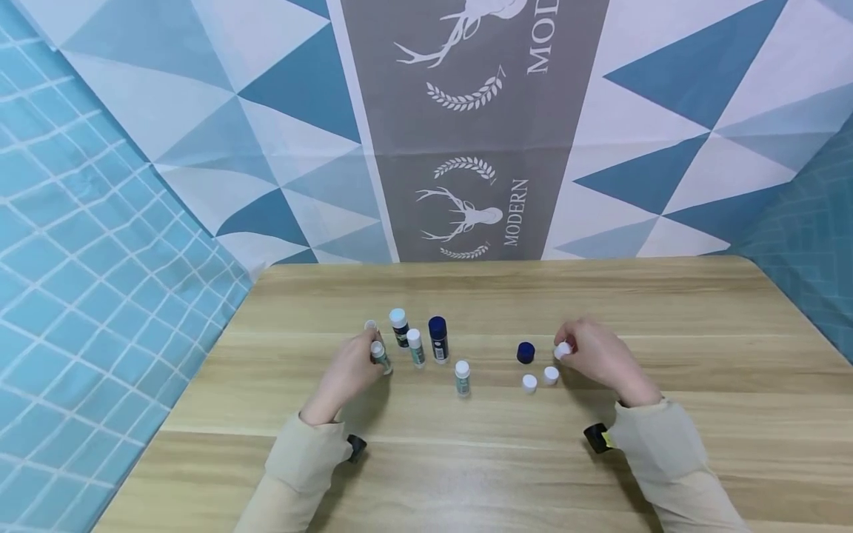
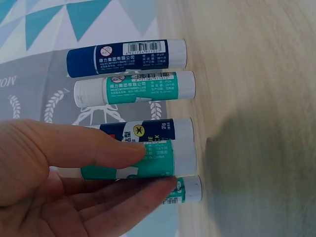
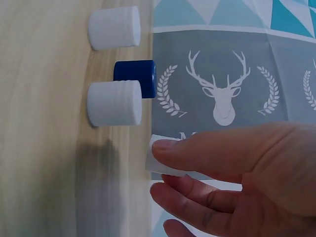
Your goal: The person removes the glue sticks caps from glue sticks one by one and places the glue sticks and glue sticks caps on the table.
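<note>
The left hand (image 1: 348, 370) holds one green glue stick (image 2: 163, 163) between thumb and fingers, beside other glue sticks (image 1: 438, 342) which stand upright on the table (image 1: 480, 474). The right hand (image 1: 603, 360) pinches one white cap (image 1: 563, 351) with its fingertips, near three other caps (image 1: 526, 353).

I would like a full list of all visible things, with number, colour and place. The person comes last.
Table: 1, light brown wood, centre
Green tubes: 4, green and white, three on the table, one held
Navy tubes: 2, navy, one white-topped, both on the table
White caps: 3, white, two on the table, one held
Navy cap: 1, navy, on the table
Backdrop cloth: 1, blue, white and grey, behind the table
Side cloths: 2, light blue left, teal right
Wrist devices: 2, black, one each side
Sleeves: 2, beige, on the person
Left hand: 1, bare, pinching a green tube
Right hand: 1, bare, pinching a white cap
</note>
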`<state>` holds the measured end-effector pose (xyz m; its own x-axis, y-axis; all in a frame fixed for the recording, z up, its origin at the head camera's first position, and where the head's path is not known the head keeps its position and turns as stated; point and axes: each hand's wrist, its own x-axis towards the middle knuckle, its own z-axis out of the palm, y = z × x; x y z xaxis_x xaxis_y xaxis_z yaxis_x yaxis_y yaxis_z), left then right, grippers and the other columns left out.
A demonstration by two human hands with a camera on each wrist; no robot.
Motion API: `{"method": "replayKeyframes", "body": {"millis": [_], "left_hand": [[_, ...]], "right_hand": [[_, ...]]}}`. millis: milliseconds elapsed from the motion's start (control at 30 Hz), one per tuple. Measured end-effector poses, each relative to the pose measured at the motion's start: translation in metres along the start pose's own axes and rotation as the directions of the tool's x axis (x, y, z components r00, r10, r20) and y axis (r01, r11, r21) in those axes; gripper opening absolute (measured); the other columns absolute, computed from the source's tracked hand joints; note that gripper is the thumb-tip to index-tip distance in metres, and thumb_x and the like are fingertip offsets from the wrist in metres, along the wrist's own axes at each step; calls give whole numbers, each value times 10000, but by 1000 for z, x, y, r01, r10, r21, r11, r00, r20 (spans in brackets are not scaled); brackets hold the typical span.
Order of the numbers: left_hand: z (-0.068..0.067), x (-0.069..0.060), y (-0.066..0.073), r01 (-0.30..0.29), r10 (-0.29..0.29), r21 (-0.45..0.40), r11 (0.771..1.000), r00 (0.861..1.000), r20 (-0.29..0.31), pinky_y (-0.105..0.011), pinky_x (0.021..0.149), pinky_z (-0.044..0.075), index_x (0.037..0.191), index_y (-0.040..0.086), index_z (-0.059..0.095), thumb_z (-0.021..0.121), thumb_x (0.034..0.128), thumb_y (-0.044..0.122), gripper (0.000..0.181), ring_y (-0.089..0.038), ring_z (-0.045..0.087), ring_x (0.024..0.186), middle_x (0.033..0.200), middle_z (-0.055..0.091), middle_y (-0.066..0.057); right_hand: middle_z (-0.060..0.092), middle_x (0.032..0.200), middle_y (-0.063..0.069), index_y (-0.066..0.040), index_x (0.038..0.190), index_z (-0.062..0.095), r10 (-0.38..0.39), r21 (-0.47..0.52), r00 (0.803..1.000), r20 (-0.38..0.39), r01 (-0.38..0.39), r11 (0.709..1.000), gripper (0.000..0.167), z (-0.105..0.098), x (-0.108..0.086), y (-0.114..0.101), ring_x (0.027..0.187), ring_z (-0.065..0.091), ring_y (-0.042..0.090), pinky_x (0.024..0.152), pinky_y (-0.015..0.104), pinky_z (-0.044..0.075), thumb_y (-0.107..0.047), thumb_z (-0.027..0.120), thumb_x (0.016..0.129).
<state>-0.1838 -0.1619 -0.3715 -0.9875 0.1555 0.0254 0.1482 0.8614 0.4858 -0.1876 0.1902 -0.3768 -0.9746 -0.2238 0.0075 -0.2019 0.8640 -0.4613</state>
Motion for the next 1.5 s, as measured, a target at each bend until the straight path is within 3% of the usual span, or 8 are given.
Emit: {"method": "replayKeyframes", "body": {"millis": [300,600,1067,1267,1400,1500], "left_hand": [[1,2,-3,5,-7,63,998,999,36,-347,658,481,894,2,542,660,665,-68,267,-200,545,715,810,606,-104],[0,1,-4,18,-22,64,998,998,66,-313,616,472,892,13,534,658,674,-62,262,-180,533,697,802,607,-88],[-1,-2,-2,30,-34,60,998,997,72,-310,613,463,903,12,546,677,704,-5,238,-178,517,685,776,574,-63],[-5,-9,9,6,-10,127,992,1000,27,-352,670,491,982,-21,561,688,721,37,296,-215,553,765,855,568,-98],[-6,-11,18,-18,27,154,988,998,-56,-374,724,496,1021,-19,570,710,737,98,337,-243,574,832,944,593,-129],[-2,-11,22,-64,90,184,981,987,-133,-376,736,483,1000,-18,588,741,729,162,359,-247,576,822,951,612,-138]], "right_hand": [[534,737,43,-73,835,622,24,6,999,36,-24,1000,99,3,1,4,669,457,188,568,290,349,-40,610,742],[509,713,27,-80,849,614,65,20,990,123,-68,998,99,8,2,5,632,441,170,543,278,333,-74,646,756],[523,728,30,-61,872,614,62,-20,985,160,-60,998,143,11,4,6,645,451,171,558,274,346,-57,666,739],[540,746,33,-57,865,604,38,-10,983,182,-37,999,162,10,2,6,648,455,169,563,273,355,-47,673,720],[565,806,55,-35,903,604,18,-37,983,181,-11,999,231,6,-1,4,692,478,182,606,309,388,-71,705,697],[574,869,96,17,1027,574,29,-62,984,178,-18,998,374,3,-3,1,732,509,205,652,373,425,-115,717,708]]}}
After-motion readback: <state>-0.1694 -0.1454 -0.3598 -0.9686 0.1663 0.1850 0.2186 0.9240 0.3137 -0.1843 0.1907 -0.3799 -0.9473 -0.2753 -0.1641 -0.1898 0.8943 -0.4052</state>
